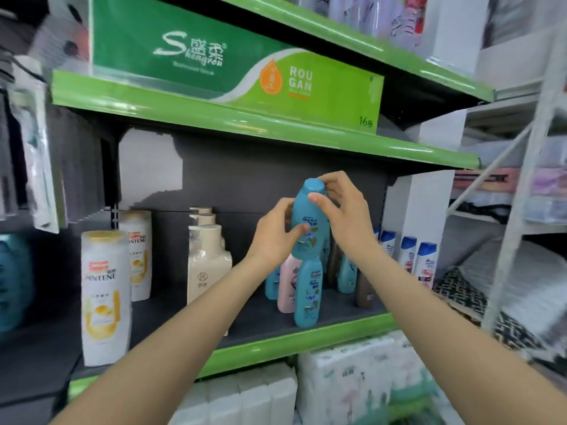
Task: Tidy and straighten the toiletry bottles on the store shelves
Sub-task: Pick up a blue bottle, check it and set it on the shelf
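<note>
Both hands hold one teal bottle [310,222] in the air above the middle shelf [276,342], in front of the dark back panel. The left hand [273,237] grips the lower body of the bottle, thumb across the label. The right hand [340,210] pinches the cap end, fingers curled over the top and thumb on the front. The bottle stands nearly upright, tilted slightly left.

Directly below it, a second teal bottle [308,294] stands upright at the shelf's front edge. A pink bottle [287,286] stands just behind and left of that one, and further teal bottles stand behind, partly hidden by the arms.

To the left stand a cream pump bottle [208,262] and two white Pantene bottles [104,296]. To the right, white bottles with blue caps [425,262] form a row. White paper packs [346,381] fill the level below.
</note>
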### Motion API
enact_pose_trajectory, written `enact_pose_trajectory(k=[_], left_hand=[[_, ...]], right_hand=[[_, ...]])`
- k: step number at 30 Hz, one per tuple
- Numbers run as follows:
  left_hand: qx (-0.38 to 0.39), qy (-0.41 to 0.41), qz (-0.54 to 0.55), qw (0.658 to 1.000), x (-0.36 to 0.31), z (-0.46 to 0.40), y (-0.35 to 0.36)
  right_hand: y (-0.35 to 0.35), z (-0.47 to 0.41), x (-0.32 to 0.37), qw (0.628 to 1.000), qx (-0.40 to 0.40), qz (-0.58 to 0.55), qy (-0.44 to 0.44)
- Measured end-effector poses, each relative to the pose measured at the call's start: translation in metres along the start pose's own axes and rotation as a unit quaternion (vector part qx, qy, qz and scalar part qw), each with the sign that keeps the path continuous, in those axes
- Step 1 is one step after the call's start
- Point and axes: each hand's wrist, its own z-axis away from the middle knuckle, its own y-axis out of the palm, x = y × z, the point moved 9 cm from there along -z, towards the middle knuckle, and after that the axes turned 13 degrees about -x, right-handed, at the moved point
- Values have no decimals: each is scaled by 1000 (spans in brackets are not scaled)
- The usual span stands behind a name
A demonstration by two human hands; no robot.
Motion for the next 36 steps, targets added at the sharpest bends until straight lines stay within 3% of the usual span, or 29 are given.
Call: enact_pose_trajectory(k=[10, 19, 22, 26, 32, 36], left_hand=[[35, -24, 6, 999, -27, 54, -24], [20, -31, -35, 999, -47, 110, -37], [8, -78, 2, 997, -45, 130, -48], [60, -170, 15, 983, -28, 156, -61], [155, -333, 117, 923, -13, 184, -79], [106, -361, 222, 900, -10, 181, -96]], right_hand=[[-28, 46, 28, 993, 26, -42, 111], [-52, 87, 39, 970, 64, -85, 217], [-57, 104, 40, 954, 59, -133, 262], [-63, 122, 35, 924, 38, -200, 325], [-59, 135, 35, 898, 7, -250, 363], [-43, 143, 46, 880, 14, -289, 378]])
